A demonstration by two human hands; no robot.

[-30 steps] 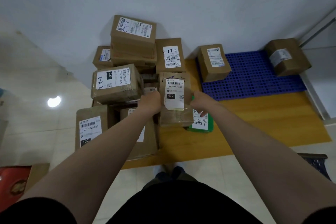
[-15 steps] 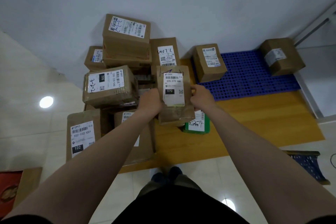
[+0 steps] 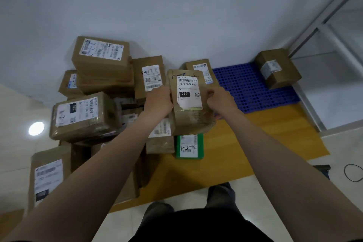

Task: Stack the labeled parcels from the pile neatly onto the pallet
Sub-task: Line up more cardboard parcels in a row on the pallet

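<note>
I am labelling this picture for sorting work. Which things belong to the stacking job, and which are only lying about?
Belong to the job:
- parcel marked 070, held by left hand and right hand
- pile of parcels
- blue pallet
- box on the pallet

Only lying about:
- black cable loop
- metal frame

White wall (image 3: 176, 6), tiled floor (image 3: 17, 116), black cable (image 3: 353, 173) lower right

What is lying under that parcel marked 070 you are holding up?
Below the 070 parcel, a green parcel with a white label lies on the yellow mat. Its far end is hidden by the held parcel, gripped by left hand and right hand.
</note>
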